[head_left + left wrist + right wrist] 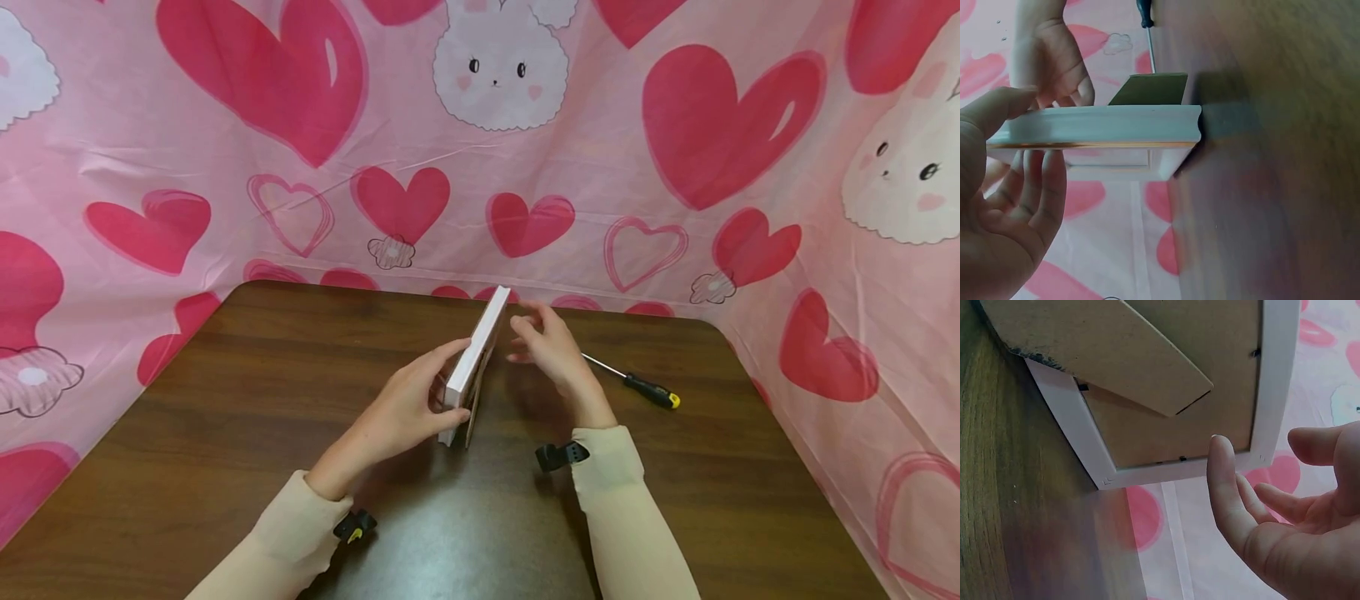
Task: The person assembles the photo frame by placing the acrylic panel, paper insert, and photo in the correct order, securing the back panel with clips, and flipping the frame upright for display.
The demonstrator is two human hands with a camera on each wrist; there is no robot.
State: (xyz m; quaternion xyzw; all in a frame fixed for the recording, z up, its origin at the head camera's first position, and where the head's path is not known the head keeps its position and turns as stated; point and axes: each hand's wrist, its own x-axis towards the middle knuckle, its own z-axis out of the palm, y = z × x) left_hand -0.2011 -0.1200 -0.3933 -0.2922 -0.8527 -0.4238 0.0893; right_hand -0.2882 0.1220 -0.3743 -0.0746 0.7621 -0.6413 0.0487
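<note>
A white picture frame (477, 346) stands on edge on the brown table, seen nearly side-on from the head. My left hand (401, 404) grips its near side, thumb on the back side and fingers on the front. Brown backing board (1229, 400) fills the rear of the frame, with small dark tabs along its border. From it an easel stand (1110, 356) juts out at an angle. My right hand (553, 346) hovers just right of the frame, fingers loosely bent and holding nothing. Whatever the frame displays cannot be made out.
A screwdriver (651, 391) with a black and yellow handle lies on the table (262, 400), right of my right hand. Pink cloth (465, 150) with hearts and rabbits hangs behind the table and along both sides.
</note>
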